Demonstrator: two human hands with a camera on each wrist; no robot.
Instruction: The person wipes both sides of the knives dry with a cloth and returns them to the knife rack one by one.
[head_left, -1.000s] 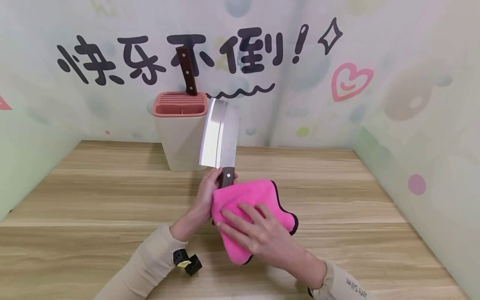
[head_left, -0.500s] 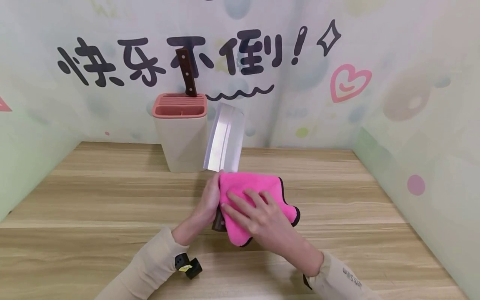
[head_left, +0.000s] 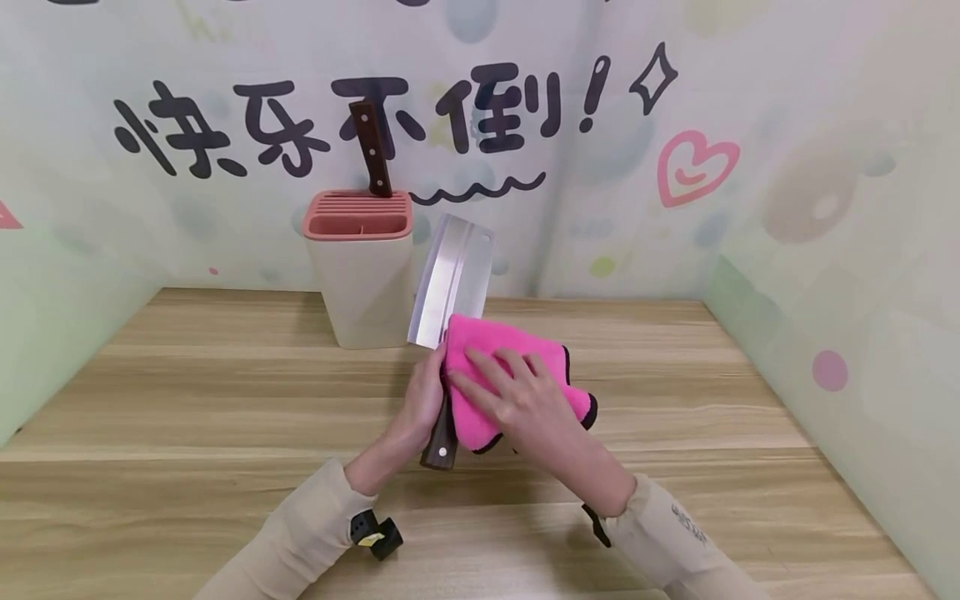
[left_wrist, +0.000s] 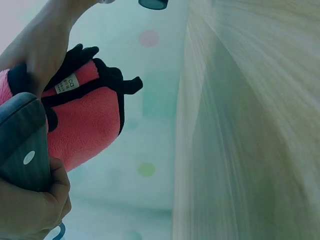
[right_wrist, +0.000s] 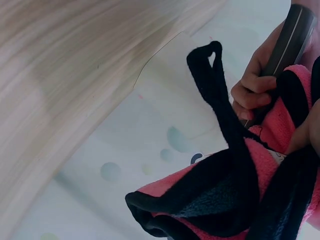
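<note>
In the head view a cleaver [head_left: 459, 271] stands up with its broad metal blade toward the wall. My left hand [head_left: 420, 396] grips its dark wooden handle [head_left: 441, 442], whose rivet shows below the hand. A pink cloth [head_left: 487, 333] with black edging covers the handle's upper part and the blade's lower corner. My right hand [head_left: 528, 408] holds the cloth from above, fingers spread over it. From the left wrist view, the curled left fingers [left_wrist: 55, 192] wrap the handle. The cloth's black-edged folds [right_wrist: 240, 185] hang loose in the right wrist view.
A white knife block [head_left: 363, 292] with a pink slotted top stands at the back, left of the blade. Another dark-handled knife [head_left: 371, 150] is upright in it. A printed wall backs the wooden table [head_left: 637, 358], and side panels flank it.
The cloth and right hand have moved up along the handle to the blade's base, uncovering the handle's lower end. The blade has shifted slightly right and tilted.
</note>
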